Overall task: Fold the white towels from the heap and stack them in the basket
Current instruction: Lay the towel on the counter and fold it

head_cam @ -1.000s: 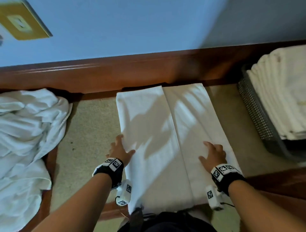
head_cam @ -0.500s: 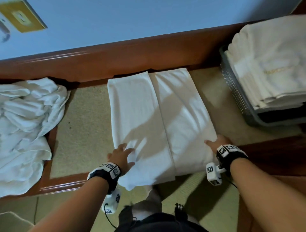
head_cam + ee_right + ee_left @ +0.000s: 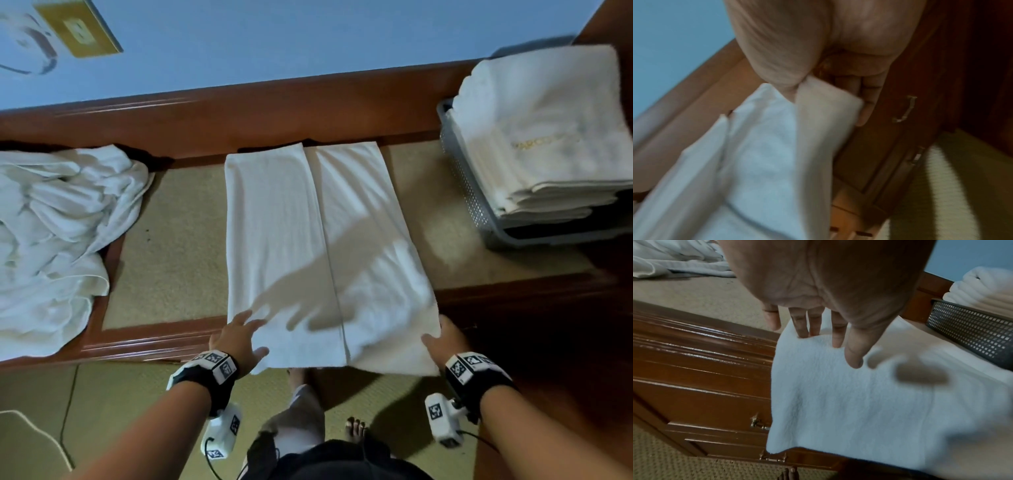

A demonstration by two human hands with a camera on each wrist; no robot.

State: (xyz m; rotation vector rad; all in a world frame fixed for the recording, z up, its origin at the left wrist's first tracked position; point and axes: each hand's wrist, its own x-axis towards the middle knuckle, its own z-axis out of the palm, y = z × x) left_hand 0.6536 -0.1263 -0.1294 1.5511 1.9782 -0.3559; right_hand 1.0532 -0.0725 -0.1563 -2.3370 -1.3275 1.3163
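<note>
My right wrist view was blurred, so the fine detail of that grip was hard to read; still, my right hand (image 3: 838, 65) had its thumb on top of the folded towel (image 3: 308, 246) and its fingers (image 3: 867, 104) under the near right corner, pinching it. In the head view that right hand (image 3: 445, 339) sat at the towel's near right edge, with its fingers hidden beneath the cloth. The basket (image 3: 469, 192) was cut off by the right border, and so was the stack of folded towels (image 3: 548, 130) in it; gold lettering on the top one was too faint to read. The heap (image 3: 58, 240) of loose white towels ran off the left border.

The folded towel was white and long, folded lengthwise with a seam down its middle where two edges met. It lay on the beige top of a wooden cabinet (image 3: 171, 342), between heap and basket, its far end against the raised wooden back ledge and its near end hanging over the front edge.

My left hand (image 3: 236, 339) lay open at the near left corner, its straight fingers (image 3: 803, 324) touching the cloth and its thumb spread.

Bare beige surface showed on both sides of the towel, wider toward the heap. The drawer handles (image 3: 758, 423) showed below the overhang.
</note>
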